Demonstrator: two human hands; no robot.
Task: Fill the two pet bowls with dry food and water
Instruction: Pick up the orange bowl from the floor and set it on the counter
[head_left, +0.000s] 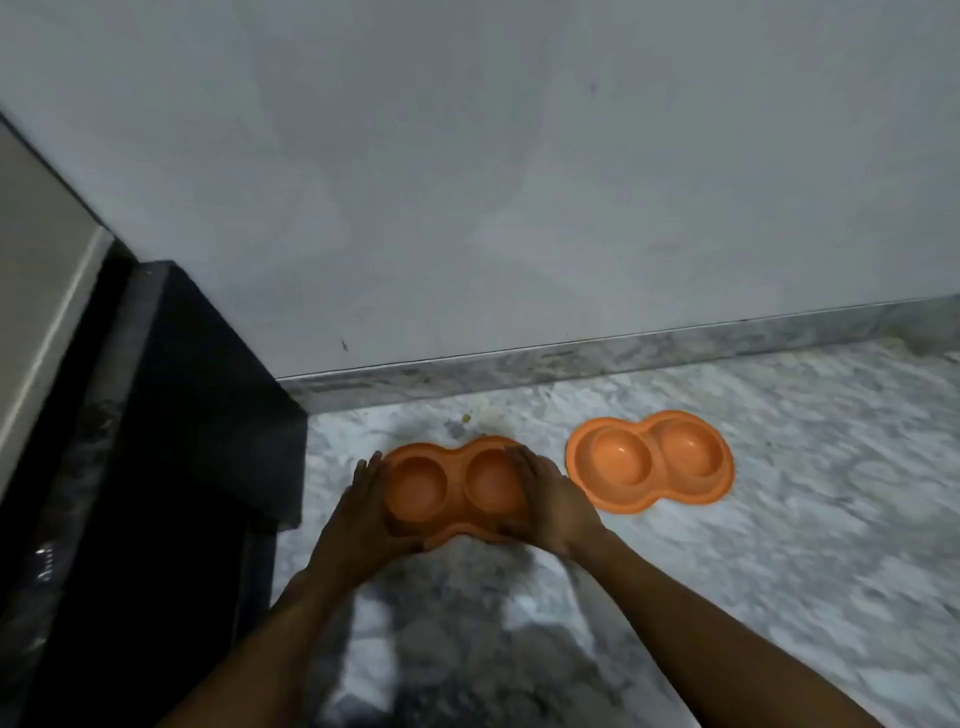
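Note:
Two orange double pet bowls are on the marble floor near the wall. The nearer bowl (453, 486) has two round wells with nothing visible in them. My left hand (363, 512) grips its left end and my right hand (553, 506) grips its right end. I cannot tell whether this bowl rests on the floor or is lifted slightly. The second orange bowl (649, 460) lies flat on the floor to the right, apart from my hands, and its two wells also look bare.
A grey wall (519, 182) with a marble skirting (571, 361) runs behind the bowls. A black stone ledge (197, 415) stands at the left beside the nearer bowl. Grey-white marble floor (779, 571) stretches to the right and toward me. A few small crumbs (466, 417) lie by the skirting.

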